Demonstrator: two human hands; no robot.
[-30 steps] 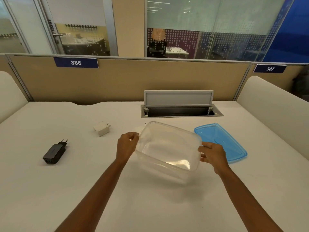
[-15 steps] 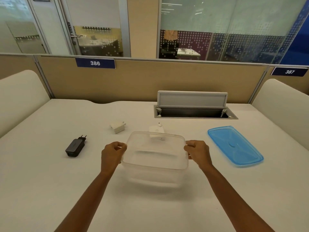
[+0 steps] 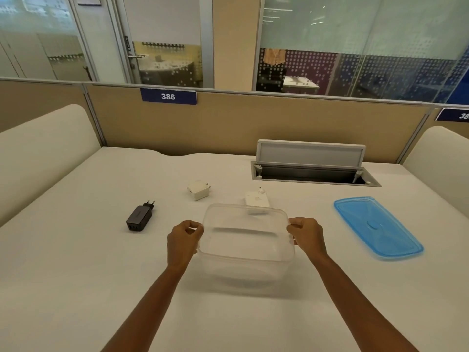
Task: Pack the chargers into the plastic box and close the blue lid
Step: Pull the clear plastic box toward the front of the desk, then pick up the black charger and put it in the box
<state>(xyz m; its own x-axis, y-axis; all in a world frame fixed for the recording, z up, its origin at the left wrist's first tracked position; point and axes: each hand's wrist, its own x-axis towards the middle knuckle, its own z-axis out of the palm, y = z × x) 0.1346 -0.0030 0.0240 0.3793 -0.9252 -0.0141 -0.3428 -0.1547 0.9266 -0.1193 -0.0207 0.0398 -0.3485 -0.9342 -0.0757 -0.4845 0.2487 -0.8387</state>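
Observation:
A clear plastic box (image 3: 246,252) stands upright and empty on the white desk, mouth up. My left hand (image 3: 183,241) grips its left rim and my right hand (image 3: 307,236) grips its right rim. A black charger (image 3: 139,217) lies to the left of the box. A white charger (image 3: 198,190) lies behind and left of it. Another white charger (image 3: 256,198) sits just behind the box's far wall. The blue lid (image 3: 375,226) lies flat on the desk to the right.
An open cable hatch (image 3: 312,174) with a raised grey flap is set in the desk behind the lid. A beige partition (image 3: 228,123) closes the far edge, and padded dividers (image 3: 38,153) flank both sides.
The box was tilted with its mouth toward me; it has been levelled and set down upright. The white charger behind it came into view. Both hands stay on the rim.

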